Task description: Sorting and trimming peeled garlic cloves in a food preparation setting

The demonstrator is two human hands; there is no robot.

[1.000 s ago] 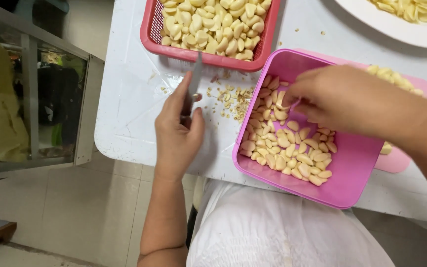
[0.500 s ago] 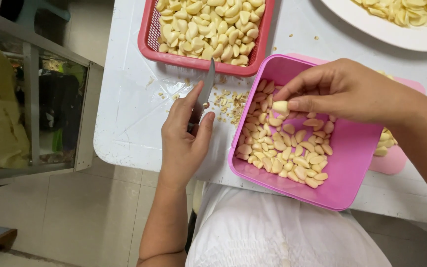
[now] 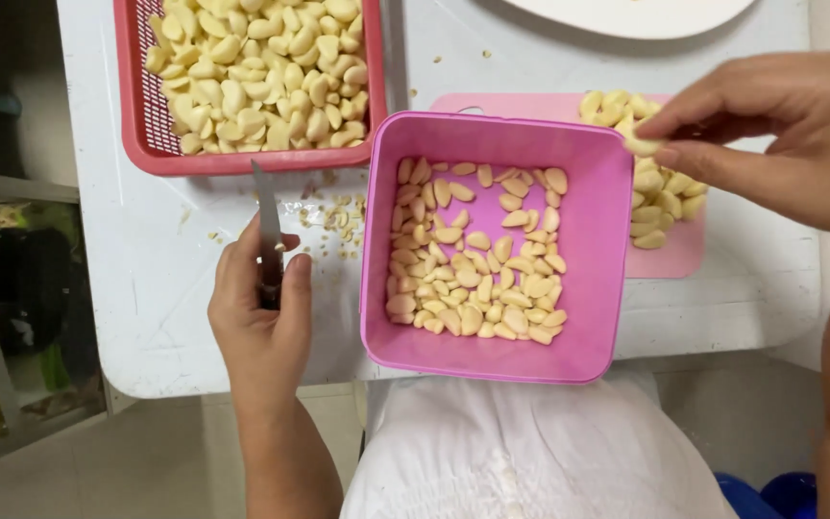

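My left hand (image 3: 259, 322) grips a small knife (image 3: 267, 223), blade pointing away from me, over the white table (image 3: 146, 288) left of a pink square tub (image 3: 598, 250). The tub holds several peeled garlic cloves (image 3: 477, 264). My right hand (image 3: 785, 139) hovers above the tub's far right corner and pinches a single garlic clove (image 3: 642, 145) between thumb and fingers. Just under it lies a pink lid (image 3: 670, 259) with a small heap of cloves (image 3: 660, 187).
A red mesh basket (image 3: 136, 115) full of peeled garlic sits at the back left. A white plate (image 3: 636, 14) shows at the top edge. Garlic trimmings (image 3: 338, 219) are scattered by the knife. A white cloth (image 3: 521, 452) covers my lap below the table edge.
My right hand has lifted out of the pink tub and moved right with one clove, toward the heap on the lid. My left hand keeps the knife, nearly still.
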